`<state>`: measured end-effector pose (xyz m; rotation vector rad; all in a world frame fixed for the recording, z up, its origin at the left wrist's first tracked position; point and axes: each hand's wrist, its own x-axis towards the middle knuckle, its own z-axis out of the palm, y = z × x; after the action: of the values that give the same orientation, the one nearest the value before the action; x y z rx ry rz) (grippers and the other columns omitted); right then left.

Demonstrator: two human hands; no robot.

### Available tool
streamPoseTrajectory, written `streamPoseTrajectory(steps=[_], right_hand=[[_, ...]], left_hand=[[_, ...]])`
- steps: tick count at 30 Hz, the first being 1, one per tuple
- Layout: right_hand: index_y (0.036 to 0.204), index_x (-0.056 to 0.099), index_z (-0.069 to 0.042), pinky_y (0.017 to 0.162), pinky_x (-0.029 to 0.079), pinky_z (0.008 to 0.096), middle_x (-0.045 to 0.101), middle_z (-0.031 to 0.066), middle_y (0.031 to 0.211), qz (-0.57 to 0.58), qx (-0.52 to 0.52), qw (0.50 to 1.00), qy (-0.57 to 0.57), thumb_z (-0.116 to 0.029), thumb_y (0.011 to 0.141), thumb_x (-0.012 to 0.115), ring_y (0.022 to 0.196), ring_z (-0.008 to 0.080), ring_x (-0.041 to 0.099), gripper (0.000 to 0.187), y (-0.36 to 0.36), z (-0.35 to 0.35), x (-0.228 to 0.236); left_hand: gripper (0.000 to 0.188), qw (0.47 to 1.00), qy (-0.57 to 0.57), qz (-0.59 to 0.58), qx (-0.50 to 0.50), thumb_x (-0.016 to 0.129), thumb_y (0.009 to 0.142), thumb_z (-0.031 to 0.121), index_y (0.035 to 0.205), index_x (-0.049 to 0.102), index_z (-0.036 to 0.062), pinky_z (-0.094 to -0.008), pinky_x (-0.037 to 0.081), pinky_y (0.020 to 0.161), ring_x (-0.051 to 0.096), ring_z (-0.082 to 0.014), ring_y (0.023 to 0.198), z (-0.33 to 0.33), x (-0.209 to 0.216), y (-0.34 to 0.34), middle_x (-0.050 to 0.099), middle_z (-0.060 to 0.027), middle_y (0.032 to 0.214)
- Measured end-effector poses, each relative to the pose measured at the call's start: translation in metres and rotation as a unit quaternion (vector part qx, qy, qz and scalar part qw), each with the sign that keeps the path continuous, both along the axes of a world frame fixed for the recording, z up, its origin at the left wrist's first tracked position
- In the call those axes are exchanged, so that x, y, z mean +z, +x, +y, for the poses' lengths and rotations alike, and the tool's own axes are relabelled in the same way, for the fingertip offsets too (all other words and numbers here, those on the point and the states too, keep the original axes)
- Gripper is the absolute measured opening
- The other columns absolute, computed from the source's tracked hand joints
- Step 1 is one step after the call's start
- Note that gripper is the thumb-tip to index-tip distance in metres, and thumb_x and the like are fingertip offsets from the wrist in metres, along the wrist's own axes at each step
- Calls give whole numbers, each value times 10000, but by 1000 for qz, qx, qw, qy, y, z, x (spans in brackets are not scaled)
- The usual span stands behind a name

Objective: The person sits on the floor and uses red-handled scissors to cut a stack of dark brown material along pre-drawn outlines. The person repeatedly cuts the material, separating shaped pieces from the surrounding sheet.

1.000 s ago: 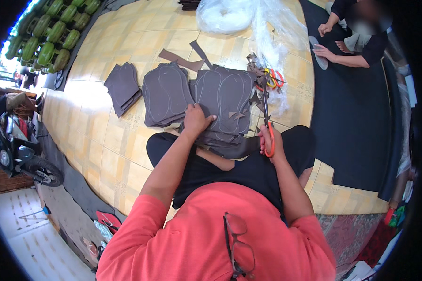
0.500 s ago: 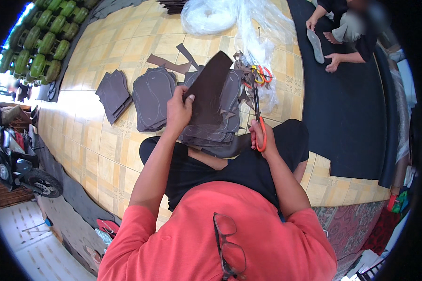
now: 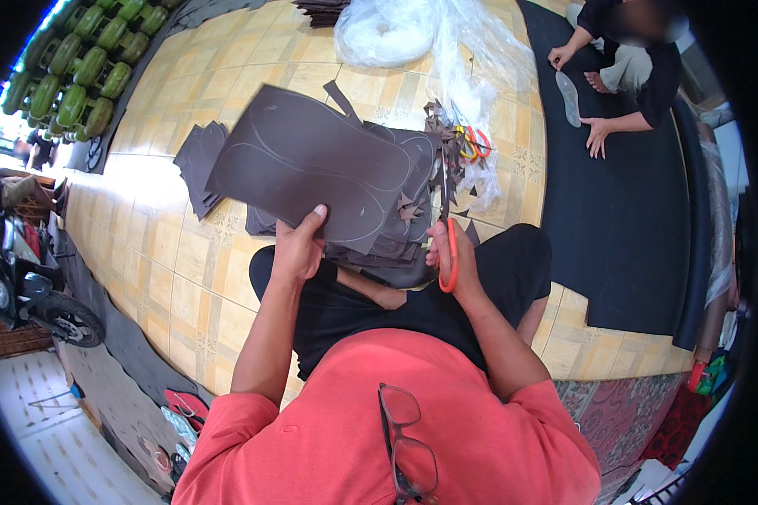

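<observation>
My left hand (image 3: 300,248) grips the near edge of a dark brown sheet (image 3: 299,164), thumb on top. Pale sole-shaped outlines are drawn on the sheet, which is held tilted above a stack of similar pieces (image 3: 375,255). In my right hand (image 3: 472,276) is a pair of scissors (image 3: 452,257) with orange handles, blades pointing away from me and apart from the sheet. Small triangular offcuts (image 3: 408,208) lie on the stack. Behind the sheet, another stack is mostly hidden; a smaller stack (image 3: 195,181) sits at the left.
More scissors (image 3: 483,143) with red and yellow handles lie by a heap of scraps (image 3: 440,126). Clear plastic wrap (image 3: 379,38) spreads beyond. At right, a co-worker's hands (image 3: 596,133) are at a grey sole-shaped piece (image 3: 568,99) on a black sheet (image 3: 623,227).
My left hand has moved left and nearer, turning the brown sheet so its outlined face shows. My right hand has shifted slightly left with the scissors. The co-worker's near hand has spread its fingers.
</observation>
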<state>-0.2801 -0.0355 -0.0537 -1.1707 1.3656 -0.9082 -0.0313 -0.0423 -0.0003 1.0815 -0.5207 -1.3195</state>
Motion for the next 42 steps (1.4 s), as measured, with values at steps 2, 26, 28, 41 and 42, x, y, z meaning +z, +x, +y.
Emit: streamPoseTrajectory(steps=[2,26,28,41,42], right_hand=[[1033,577,23,602,495,263,538,39,739,31,31,999,-25,-439,1016,454,624,116,567,479,1,-3,-2],[906,555,0,476,403,274,495,33,623,45,80,981,-170,-419,1008,440,496,119,483,446,11,-11,31],[858,558,0,417,382,246,463,2,567,23,103,983,-149,-450,1013,419,428,79,450,496,8,-9,35],[872,567,-14,461,431,288,514,44,583,23,92,995,-45,-394,988,540,479,125,534,398,-10,-3,25],[887,568,-16,484,440,299,517,54,592,42,86,994,-57,-386,984,550,503,137,545,383,-10,-5,24]], left_hand=[[404,999,-19,15,30,612,894,-21,1277,484,-3,-353,533,881,616,-230,1067,3,2,-3,594,-121,1176],[423,999,-38,20,-9,624,901,14,1293,465,6,-378,554,896,623,-247,1080,13,8,6,590,-131,1195],[431,998,-54,18,0,622,906,33,1304,459,2,-383,556,895,620,-251,1086,9,13,13,586,-134,1205],[462,989,41,-93,-109,687,811,52,1246,545,-19,-347,479,918,604,-205,1022,1,26,64,633,-92,1112],[468,985,58,-103,-125,692,796,52,1238,557,-22,-338,479,909,607,-199,1010,5,27,62,639,-90,1096]])
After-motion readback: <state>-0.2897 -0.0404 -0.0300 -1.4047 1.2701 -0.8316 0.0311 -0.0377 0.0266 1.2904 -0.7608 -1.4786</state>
